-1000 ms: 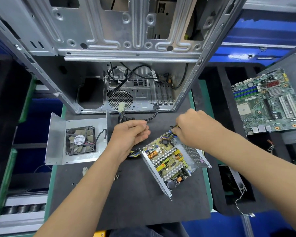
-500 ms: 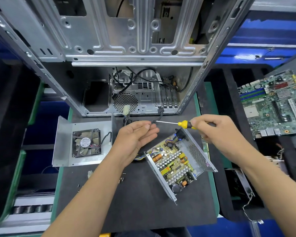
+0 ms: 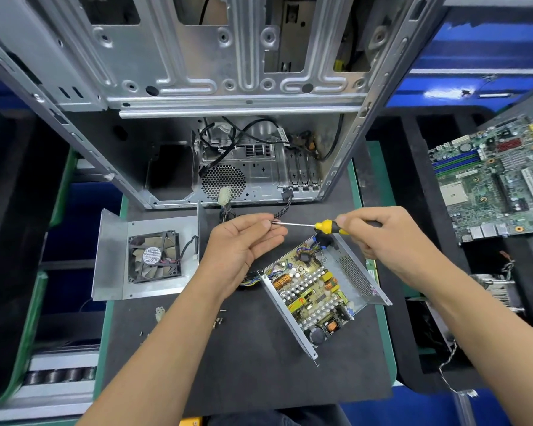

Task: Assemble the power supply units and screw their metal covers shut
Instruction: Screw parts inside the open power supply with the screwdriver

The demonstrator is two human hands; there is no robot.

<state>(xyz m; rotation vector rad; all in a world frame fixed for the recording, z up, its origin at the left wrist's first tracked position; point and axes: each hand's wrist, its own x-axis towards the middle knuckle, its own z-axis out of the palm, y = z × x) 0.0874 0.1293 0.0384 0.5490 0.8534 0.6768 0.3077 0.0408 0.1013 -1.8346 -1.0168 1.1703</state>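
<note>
Screwdriver (image 3: 320, 225), yellow-and-black-handled, sits clamped in the right hand (image 3: 391, 238), its tip touching the palm-up, loosely curled left hand's (image 3: 243, 241) fingers, seemingly loading a screw, just above the open metal power supply box (image 3: 317, 290); fan-fitted cover (image 3: 148, 256) waits left of that.

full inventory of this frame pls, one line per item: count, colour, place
computer case: 1, bare silver, open, far side of mat
power supply unit: 1, silver tray, board exposed, mat centre-right
metal cover: 1, silver, mat's left edge
fan: 1, black, on the cover
screwdriver: 1, yellow and black, above the unit
loose screws: a few, dark, on the mat, near side
mat: 1, black
motherboard: 1, green, right
left hand: fingers at the screwdriver tip
right hand: grips the handle
</note>
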